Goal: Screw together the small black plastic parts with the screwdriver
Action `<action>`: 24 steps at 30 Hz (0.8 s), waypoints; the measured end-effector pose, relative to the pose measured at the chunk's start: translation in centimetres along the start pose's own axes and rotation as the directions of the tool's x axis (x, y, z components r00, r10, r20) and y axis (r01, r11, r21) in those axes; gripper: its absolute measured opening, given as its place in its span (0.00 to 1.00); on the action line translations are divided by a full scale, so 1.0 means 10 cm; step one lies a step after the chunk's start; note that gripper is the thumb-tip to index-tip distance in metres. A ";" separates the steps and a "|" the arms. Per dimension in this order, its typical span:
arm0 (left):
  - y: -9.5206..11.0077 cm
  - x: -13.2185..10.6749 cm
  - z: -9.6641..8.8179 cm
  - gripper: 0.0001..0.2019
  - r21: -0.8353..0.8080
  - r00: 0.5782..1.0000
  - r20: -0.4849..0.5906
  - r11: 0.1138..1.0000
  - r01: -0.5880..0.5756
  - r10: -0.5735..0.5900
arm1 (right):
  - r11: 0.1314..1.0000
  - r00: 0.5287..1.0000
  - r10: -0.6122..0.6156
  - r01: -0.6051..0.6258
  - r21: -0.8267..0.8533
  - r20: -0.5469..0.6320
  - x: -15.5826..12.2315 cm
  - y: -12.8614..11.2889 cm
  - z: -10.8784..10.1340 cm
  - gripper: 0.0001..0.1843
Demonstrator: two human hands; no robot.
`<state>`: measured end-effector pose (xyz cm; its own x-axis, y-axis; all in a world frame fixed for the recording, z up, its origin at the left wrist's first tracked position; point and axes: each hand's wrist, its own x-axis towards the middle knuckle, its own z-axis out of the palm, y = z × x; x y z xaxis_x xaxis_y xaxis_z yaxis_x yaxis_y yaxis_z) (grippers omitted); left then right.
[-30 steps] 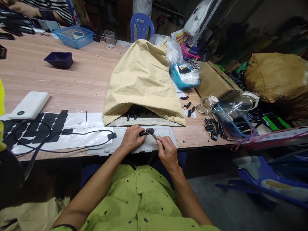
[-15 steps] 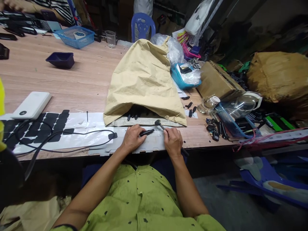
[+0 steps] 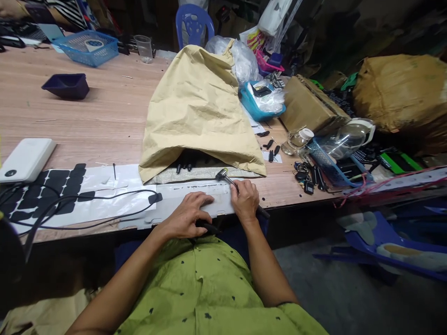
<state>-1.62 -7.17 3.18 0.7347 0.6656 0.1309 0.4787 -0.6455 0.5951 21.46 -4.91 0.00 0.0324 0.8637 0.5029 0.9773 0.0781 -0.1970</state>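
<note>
My right hand [image 3: 245, 201] is closed around the handle of a small hammer [image 3: 222, 175]. Its metal head points away from me over the pale board [image 3: 216, 201], and the dark handle end sticks out behind the hand. At the table's front edge, my left hand [image 3: 190, 215] has a slim black piece [image 3: 209, 227] between thumb and fingers, low over my lap; its exact kind cannot be made out. Beyond both hands stands a beige sack [image 3: 199, 111], its mouth facing me, with several small black parts [image 3: 184, 166] inside the opening.
Left of the board are a sheet of black pads [image 3: 52, 193], a looped black cable [image 3: 115, 197] and a white power bank [image 3: 28, 159]. A dark tray [image 3: 66, 87] and blue basket [image 3: 89, 49] stand farther back. Keys [image 3: 307, 179] and a clear jug [image 3: 349, 139] are at right.
My left hand has drawn the black piece back off the board toward my lap. The hammer remains in my right hand, its head now turned sideways. The camera view has shifted slightly.
</note>
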 end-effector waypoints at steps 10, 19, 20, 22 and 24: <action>0.04 -0.11 0.07 0.10 0.023 0.999 -0.017 0.999 0.029 -0.028 | 1.000 0.999 0.012 -0.011 -0.027 0.036 0.00 -0.05 0.02 0.10; -0.52 0.25 -0.40 0.15 -0.008 0.734 -0.528 0.867 0.498 -0.427 | 0.999 0.999 0.022 -0.020 -0.040 0.050 0.03 -0.15 0.07 0.08; -0.56 0.31 -0.45 0.15 0.031 0.688 -0.561 0.818 0.574 -0.461 | 0.999 0.999 0.020 -0.019 -0.035 0.044 0.03 -0.14 0.07 0.07; -0.62 0.41 -0.52 0.14 0.088 0.618 -0.589 0.719 0.690 -0.521 | 1.000 0.999 0.017 -0.016 -0.024 0.034 0.02 -0.14 0.07 0.07; -0.64 0.48 -0.54 0.14 0.111 0.573 -0.584 0.643 0.758 -0.574 | 1.000 1.000 0.013 -0.012 -0.014 0.029 0.02 -0.14 0.06 0.07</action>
<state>-3.78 2.16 4.30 -0.1348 0.9712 0.1965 0.9180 0.0477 0.3936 20.02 -4.53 -0.15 0.0387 0.8787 0.4759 0.9796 0.0607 -0.1918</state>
